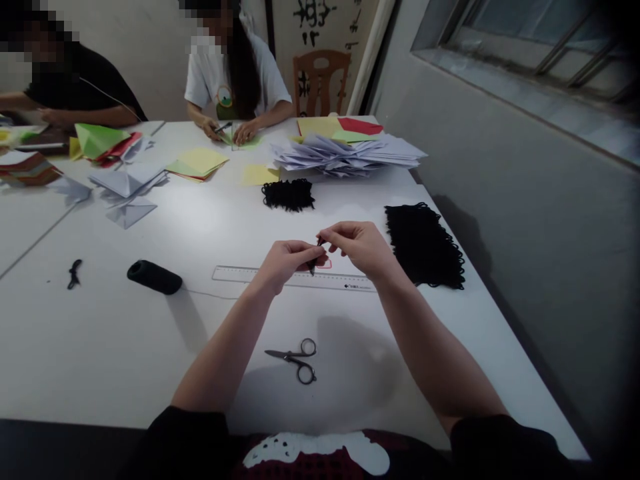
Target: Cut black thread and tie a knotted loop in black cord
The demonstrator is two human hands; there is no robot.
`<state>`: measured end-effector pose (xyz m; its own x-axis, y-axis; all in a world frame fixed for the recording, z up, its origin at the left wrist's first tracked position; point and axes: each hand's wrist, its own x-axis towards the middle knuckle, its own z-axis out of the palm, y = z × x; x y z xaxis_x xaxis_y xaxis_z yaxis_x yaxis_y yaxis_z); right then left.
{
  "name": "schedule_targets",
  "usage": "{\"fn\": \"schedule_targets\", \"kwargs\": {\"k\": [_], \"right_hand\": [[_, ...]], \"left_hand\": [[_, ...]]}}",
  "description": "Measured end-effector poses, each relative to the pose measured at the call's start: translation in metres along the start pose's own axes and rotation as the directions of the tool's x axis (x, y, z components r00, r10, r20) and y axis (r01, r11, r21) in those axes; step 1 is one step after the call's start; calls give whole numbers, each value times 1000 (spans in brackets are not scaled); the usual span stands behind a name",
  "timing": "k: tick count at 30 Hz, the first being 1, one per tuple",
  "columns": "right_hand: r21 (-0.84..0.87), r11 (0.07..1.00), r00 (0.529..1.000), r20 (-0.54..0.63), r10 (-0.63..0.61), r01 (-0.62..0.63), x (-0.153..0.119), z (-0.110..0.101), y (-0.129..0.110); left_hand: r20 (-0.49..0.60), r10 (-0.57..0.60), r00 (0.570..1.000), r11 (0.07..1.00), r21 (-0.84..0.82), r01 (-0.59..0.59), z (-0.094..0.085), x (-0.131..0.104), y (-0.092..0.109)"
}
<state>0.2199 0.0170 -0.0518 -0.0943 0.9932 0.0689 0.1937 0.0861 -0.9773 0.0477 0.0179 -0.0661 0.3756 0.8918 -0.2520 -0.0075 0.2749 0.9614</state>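
Head view shows your left hand (287,262) and right hand (357,245) meeting just above the clear ruler (293,277), both pinched shut on a short piece of black yarn (315,257) held between the fingertips, clear of the white table (150,333). You look to be in the middle of working that strand, knotting or twisting it by my reading, though the fingers hide the detail. The next move calls for a steady pinch from both hands and small fingertip motions, since the piece is thin and short and could slip out. The yarn looks dark, limp and thread-like, with one end hanging down toward the ruler. Small scissors (295,360) lie closed-looking on the table near you, a black spool (154,277) rests to your left, and a heap of cut black strands (424,245) sits just right of your right hand.
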Motion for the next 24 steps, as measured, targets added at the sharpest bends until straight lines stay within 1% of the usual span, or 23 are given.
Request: {"fn": "schedule_targets", "kwargs": {"k": [5, 9, 13, 17, 21, 24], "right_hand": [[-37, 999, 994, -108, -9, 5, 1, 7, 4], [10, 999, 984, -172, -37, 40, 3, 9, 8], [47, 998, 977, -210, -28, 39, 7, 0, 8], [105, 989, 962, -260, -78, 108, 6, -7, 6], [131, 971, 935, -322, -150, 201, 2, -3, 3], [107, 971, 929, -329, -169, 214, -1, 0, 2]], "left_hand": [[24, -95, 995, 988, -117, 97, -2, 3, -3], [35, -136, 990, 978, -156, 140, -4, 3, -2], [78, -142, 987, 985, -88, 149, -8, 2, 1], [146, -145, 979, 987, -54, 154, -10, 0, 4], [175, -126, 977, 992, -2, 128, -12, -2, 7], [176, -98, 979, 995, 50, 91, -17, -3, 10]]}}
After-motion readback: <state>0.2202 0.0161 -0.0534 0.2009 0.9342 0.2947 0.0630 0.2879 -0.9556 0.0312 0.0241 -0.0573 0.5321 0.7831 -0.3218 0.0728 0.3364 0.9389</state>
